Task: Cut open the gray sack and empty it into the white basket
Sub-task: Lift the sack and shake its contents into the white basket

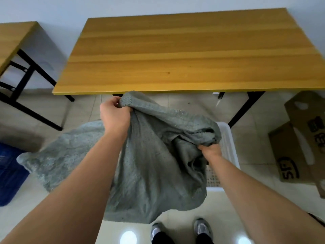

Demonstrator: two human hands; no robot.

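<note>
Nearest me, the right hand [210, 150] is fisted on a bunched fold of the gray sack [154, 164], which hangs over the white basket [228, 143]. Farther off, the left hand [114, 115] clamps the sack's raised corner. Best lift that corner higher, so the contents slide toward the basket, below the wooden table [175, 55].

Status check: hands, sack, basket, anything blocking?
Left hand shut on gray sack near its top; right hand shut on its bunched fabric. Sack hangs over white basket, hiding most of it. Contents not visible. No obstruction seen.
</note>
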